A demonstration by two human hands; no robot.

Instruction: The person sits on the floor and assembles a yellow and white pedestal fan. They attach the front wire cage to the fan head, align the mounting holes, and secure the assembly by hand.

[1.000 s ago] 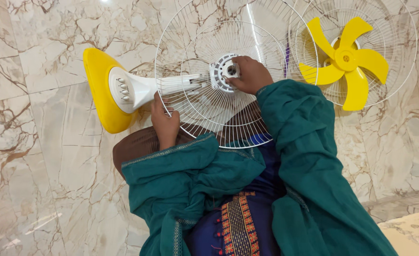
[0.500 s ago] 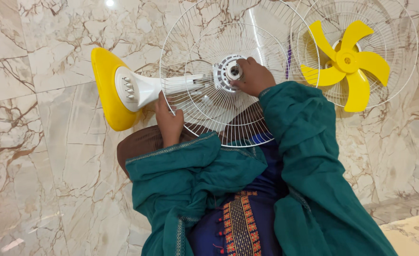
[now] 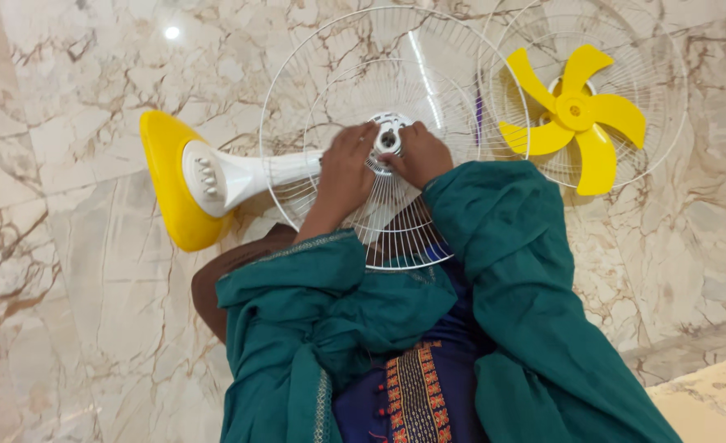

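A white fan with a yellow round base (image 3: 166, 184) lies on its side on the marble floor. Its white neck with buttons (image 3: 223, 174) leads to a white wire rear grille (image 3: 354, 66). At the grille's centre sits the white motor hub (image 3: 388, 138). My left hand (image 3: 345, 168) rests on the grille just left of the hub, fingers touching it. On the hub's right side my right hand (image 3: 422, 156) grips it. Green sleeves cover both arms.
A second wire grille (image 3: 662, 107) lies to the right on the floor, with a yellow five-blade propeller (image 3: 576, 115) on it. A brown cushion edge (image 3: 211, 287) shows under my left sleeve. A paler floor strip (image 3: 712, 398) runs at the bottom right.
My left hand has moved up from the grille's lower edge to the hub. The fan and grille now sit more centred in view; my right hand stays on the hub.
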